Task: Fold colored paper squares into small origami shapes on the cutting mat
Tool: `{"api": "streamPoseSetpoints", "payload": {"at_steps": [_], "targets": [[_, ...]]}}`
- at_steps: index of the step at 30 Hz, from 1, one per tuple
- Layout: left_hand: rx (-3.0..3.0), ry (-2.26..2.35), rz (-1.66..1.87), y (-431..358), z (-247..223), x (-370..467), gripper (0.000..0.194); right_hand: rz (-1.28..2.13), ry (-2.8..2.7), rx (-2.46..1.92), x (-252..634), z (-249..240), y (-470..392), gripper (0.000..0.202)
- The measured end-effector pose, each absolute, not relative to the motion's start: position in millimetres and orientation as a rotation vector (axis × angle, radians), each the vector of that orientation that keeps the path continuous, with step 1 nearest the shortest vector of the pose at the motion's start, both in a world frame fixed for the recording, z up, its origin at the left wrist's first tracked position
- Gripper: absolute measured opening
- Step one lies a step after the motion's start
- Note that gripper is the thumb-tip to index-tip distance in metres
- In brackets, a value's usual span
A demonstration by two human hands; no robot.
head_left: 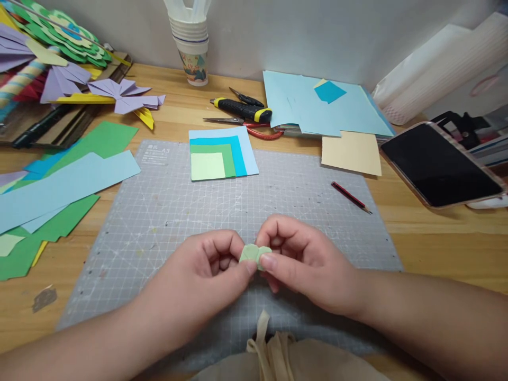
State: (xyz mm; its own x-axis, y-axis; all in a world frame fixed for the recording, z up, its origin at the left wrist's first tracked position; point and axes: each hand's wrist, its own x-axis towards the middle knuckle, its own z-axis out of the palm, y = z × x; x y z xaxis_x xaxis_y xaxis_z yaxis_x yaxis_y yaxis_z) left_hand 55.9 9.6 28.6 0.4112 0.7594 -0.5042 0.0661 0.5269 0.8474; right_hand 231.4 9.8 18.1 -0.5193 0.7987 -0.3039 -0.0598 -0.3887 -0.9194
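A small pale green paper piece (248, 254) with curved edges is held between both hands above the grey cutting mat (159, 238). My left hand (216, 264) pinches its left side between thumb and finger. On its right side, the thumb and fingers of my right hand (301, 259) are closed. Beyond the hands lies a stack of square papers, with a light green square (207, 165) on top of green, blue and pale blue ones.
A pencil (351, 197) lies on the mat's right part. Behind are a cutter (242, 109), scissors (264, 132) and stacked paper cups (192, 53). Coloured paper strips (67, 185) and paper flowers (123, 95) lie left; a phone (440, 164) lies right.
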Motion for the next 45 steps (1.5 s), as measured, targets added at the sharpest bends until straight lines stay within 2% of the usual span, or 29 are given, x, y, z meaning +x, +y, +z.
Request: {"api": "streamPoseSetpoints", "payload": {"at_steps": [5,9,12,17,20,23,26,28,36,45], "targets": [[1.179,1.145,0.62,4,26,53,0.016,1.804,-1.385,-1.043,232,14,8,0.012],[1.72,1.143,0.827,4,27,44,0.008,1.656,-1.464,-1.045,236,13,7,0.008],[2.137,1.009,0.92,4,28,36,0.018,1.776,-1.298,-1.069,239,15,6,0.015],[2.429,0.966,0.887,-1,27,27,0.02,2.245,-1.041,-1.111,237,23,7,0.034],[2.293,0.995,0.956,-3,26,31,0.024,2.287,-0.955,-1.121,234,25,8,0.031],[1.806,1.143,0.986,1,25,39,0.02,2.168,-0.98,-1.139,234,25,8,0.029],[1.256,1.13,0.799,8,25,44,0.006,2.025,-1.081,-1.144,235,24,8,0.026],[1.07,1.049,0.672,12,26,46,0.01,1.971,-1.147,-1.134,234,23,7,0.025],[0.898,0.966,0.61,17,29,47,0.018,2.002,-1.225,-1.162,232,21,6,0.021],[0.937,1.052,0.578,16,22,41,0.011,1.955,-1.193,-1.134,234,21,9,0.018]]}}
